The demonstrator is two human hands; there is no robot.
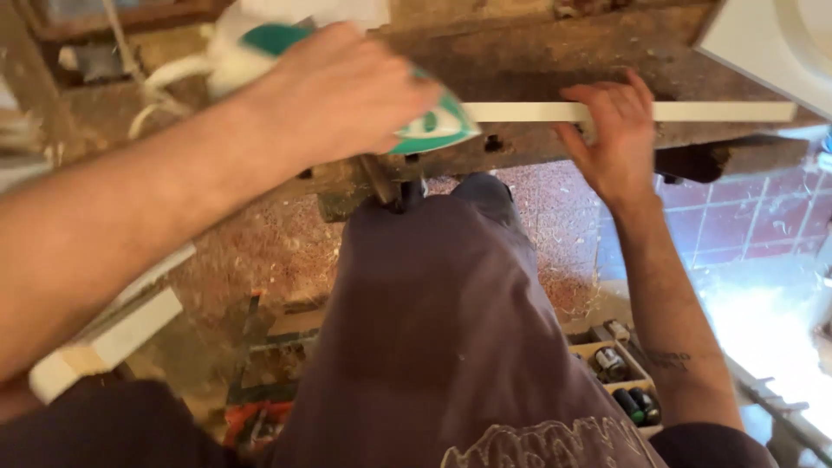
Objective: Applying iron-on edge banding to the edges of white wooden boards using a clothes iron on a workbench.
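Meanwhile, right hand [617, 143] presses long, thin white strip [693, 112] against workbench [555, 52].

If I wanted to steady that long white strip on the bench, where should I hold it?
Probably mid-length, pressing down from above, as the right hand does. The white strip is thin, narrow and lies flat along the worn bench, so a flat palm with fingers over its top suits it better than pinching an end. The left hand holds a green and white iron at the other end.
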